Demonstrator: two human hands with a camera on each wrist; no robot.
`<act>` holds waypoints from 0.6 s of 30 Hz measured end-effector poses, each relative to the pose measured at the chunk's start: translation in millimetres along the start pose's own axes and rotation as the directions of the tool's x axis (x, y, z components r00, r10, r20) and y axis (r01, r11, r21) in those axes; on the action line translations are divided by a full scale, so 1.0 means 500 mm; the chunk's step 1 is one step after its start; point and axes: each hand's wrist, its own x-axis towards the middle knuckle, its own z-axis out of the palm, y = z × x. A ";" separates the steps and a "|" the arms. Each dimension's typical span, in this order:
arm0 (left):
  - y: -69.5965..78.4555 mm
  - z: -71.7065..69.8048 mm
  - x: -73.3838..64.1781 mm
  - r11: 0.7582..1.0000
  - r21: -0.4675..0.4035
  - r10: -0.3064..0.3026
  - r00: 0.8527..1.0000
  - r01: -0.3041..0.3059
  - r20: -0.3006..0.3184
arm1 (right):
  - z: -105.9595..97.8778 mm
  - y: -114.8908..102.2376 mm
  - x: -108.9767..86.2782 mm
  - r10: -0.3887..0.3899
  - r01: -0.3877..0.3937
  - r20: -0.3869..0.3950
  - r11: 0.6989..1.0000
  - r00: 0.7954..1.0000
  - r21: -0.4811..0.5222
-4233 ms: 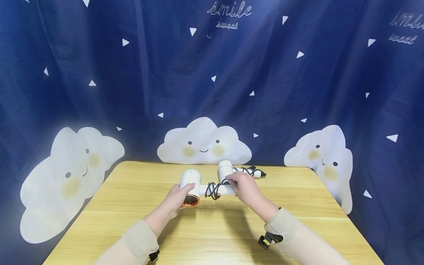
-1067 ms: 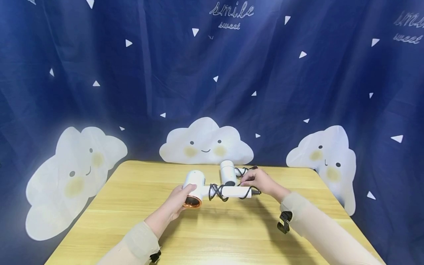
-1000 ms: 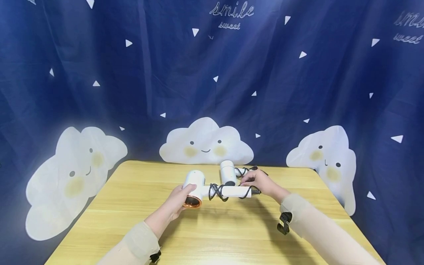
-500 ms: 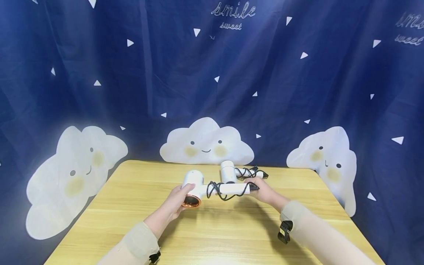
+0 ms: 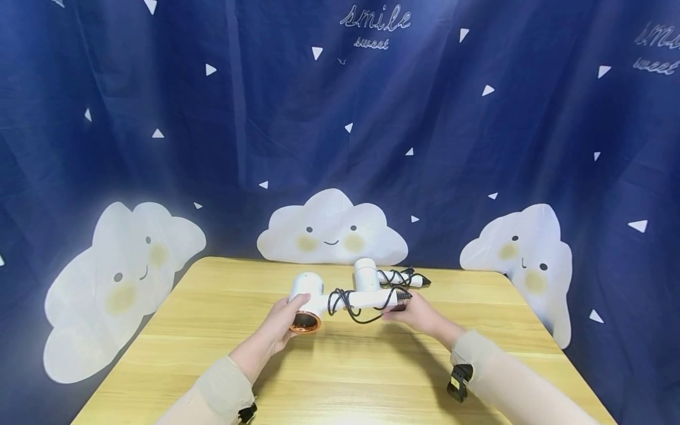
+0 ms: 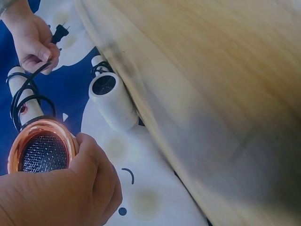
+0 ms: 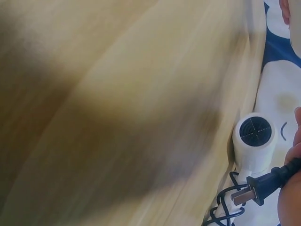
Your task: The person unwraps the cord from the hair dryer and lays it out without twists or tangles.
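Hair dryers: two, both white; near one [image 5: 313, 301] lifted above the table [image 5: 212, 330], far one [image 5: 366, 274] lying on it.
Left hand [image 5: 281, 321]: grasps the near dryer's barrel.
Right hand [image 5: 419, 313]: pinches its black cord [image 5: 356, 307] near the plug [image 7: 263, 186].

White hair dryer [image 5: 319, 298] with a copper-coloured mesh nozzle end, held up just above the table, handle sticking out sideways. Its black cord [image 5: 355, 306] is coiled round the handle with one loop sagging loose below, and the two-pin plug [image 7: 256, 189] at the cord's end hangs free in the air
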 end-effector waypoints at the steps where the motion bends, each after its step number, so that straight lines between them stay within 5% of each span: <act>1: -0.001 0.000 0.001 1.000 -0.003 -0.002 1.000 0.002 -0.004 | 0.002 0.000 -0.001 -0.002 0.002 0.009 1.000 1.000 0.011; 18: -0.009 -0.003 0.010 0.999 -0.044 -0.030 1.000 0.030 0.006 | 0.014 -0.014 -0.018 0.008 -0.006 0.060 0.999 0.998 -0.038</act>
